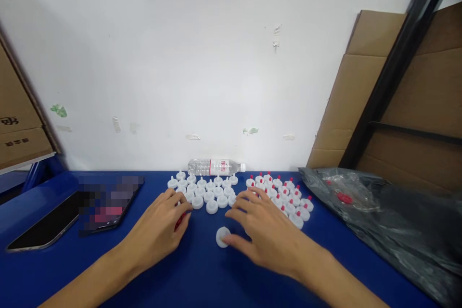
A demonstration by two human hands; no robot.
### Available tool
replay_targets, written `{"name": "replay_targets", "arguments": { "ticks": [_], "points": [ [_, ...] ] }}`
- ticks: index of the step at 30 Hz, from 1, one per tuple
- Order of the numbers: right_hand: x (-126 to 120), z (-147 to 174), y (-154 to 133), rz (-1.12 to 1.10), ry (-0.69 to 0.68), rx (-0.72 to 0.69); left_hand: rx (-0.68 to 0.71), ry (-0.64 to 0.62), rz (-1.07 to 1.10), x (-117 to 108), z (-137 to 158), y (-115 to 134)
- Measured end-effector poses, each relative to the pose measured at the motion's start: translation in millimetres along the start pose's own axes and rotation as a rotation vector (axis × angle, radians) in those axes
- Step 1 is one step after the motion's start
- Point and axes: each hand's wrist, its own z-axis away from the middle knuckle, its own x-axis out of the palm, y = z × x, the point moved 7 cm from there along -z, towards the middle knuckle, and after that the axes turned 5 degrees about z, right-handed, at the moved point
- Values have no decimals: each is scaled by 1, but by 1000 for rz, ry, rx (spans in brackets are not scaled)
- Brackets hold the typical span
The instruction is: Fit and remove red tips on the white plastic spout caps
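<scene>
A single round white nozzle cap lies on the blue table in front of me. My right hand is over the table beside it, fingers spread, with the thumb tip at the cap's right edge. My left hand is curled around several small red tip caps, which show between thumb and fingers. Behind the hands stands a group of white nozzle caps with bare spouts. To the right, partly hidden by my right hand, is another group of white nozzle caps with red tips.
A clear plastic bottle lies against the white wall. Two phones, one dark and one with a lit screen, rest at the left. A dark plastic bag at the right carries a clear bag with red pieces. Cardboard leans behind.
</scene>
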Motion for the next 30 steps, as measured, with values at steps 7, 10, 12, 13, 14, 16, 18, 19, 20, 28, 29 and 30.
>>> {"name": "replay_targets", "arguments": {
  "ticks": [7, 10, 12, 13, 14, 16, 18, 19, 20, 28, 29, 30],
  "points": [
    [29, 1, -17, 53, -73, -37, -45, -49, -89, 8, 9, 2],
    [32, 0, -20, 55, -82, -52, -26, -56, -60, 13, 11, 1],
    [33, -1, -23, 60, -83, -63, -21, -55, -41, 15, 12, -1],
    [33, -2, -24, 60, -81, -67, -19, -51, -27, 16, 12, -2],
    [32, -3, -24, 55, -78, -69, -16, -46, -9, 17, 12, -3],
    [28, -3, -24, 30, -71, -55, -7, -40, 47, 17, 12, -3],
    [23, -3, -22, -13, -56, -27, -13, -32, 125, 17, 12, -1],
    [20, -3, -21, -39, -43, -13, -25, -27, 170, 16, 11, 0],
    [17, -3, -20, -68, -32, -1, -38, -20, 218, 15, 11, 2],
    [9, -1, -20, -183, -16, 16, -24, 140, 557, -5, 7, 19],
    [9, 0, -21, -188, -15, 3, -40, 145, 584, -7, 6, 18],
    [10, 0, -22, -191, -14, -8, -61, 148, 615, -7, 6, 18]
  ]
}}
